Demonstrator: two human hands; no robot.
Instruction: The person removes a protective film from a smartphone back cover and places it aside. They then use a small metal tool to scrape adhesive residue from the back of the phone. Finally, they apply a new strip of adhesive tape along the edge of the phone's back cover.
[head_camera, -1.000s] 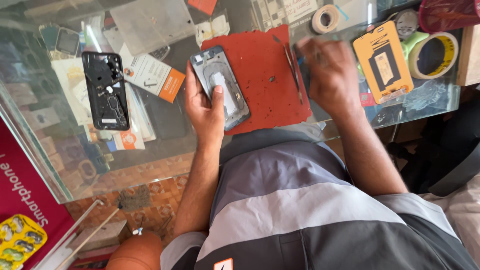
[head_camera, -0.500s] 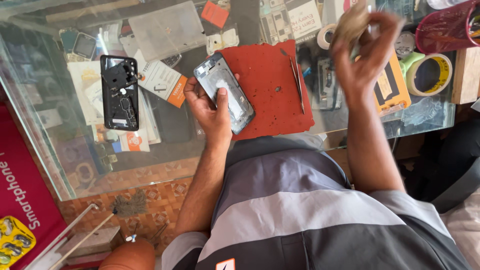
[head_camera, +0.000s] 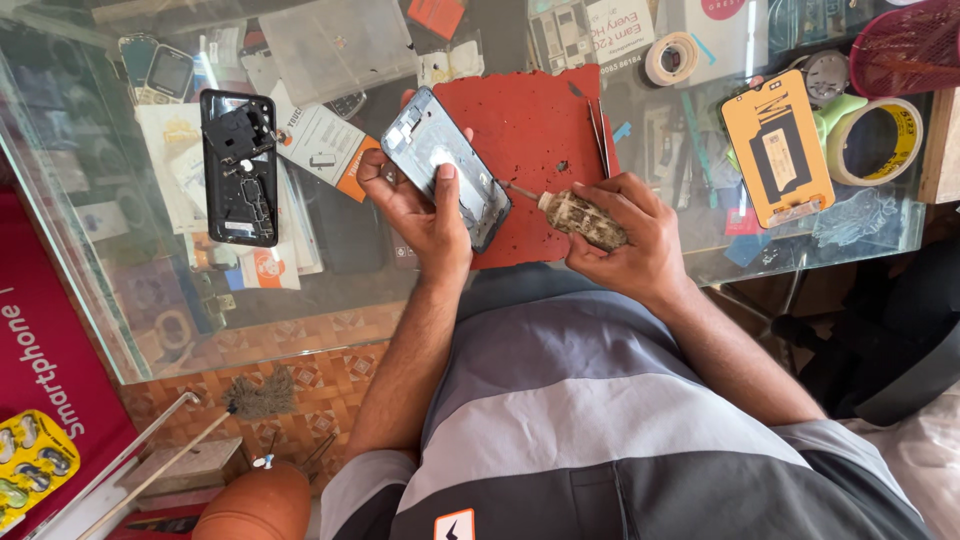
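Observation:
My left hand (head_camera: 420, 205) grips an opened phone frame (head_camera: 445, 165), grey with bare insides showing, tilted over the left edge of a red work mat (head_camera: 545, 120). My thumb rests on its middle. My right hand (head_camera: 630, 235) is closed around a worn, pale-handled screwdriver (head_camera: 575, 212). Its thin metal tip points left and meets the lower right side of the phone frame. Both hands sit near the front edge of a glass counter (head_camera: 330, 300).
A black phone back with exposed parts (head_camera: 238, 165) lies to the left on papers. Tweezers (head_camera: 598, 125) lie on the mat. An orange phone-shaped panel (head_camera: 778, 148), tape rolls (head_camera: 872, 142), a red mesh basket (head_camera: 910, 45) stand right. A brush (head_camera: 250, 400) lies below.
My right hand came down from above the counter's far right, now holding the screwdriver against the phone frame. The left hand kept hold of the frame.

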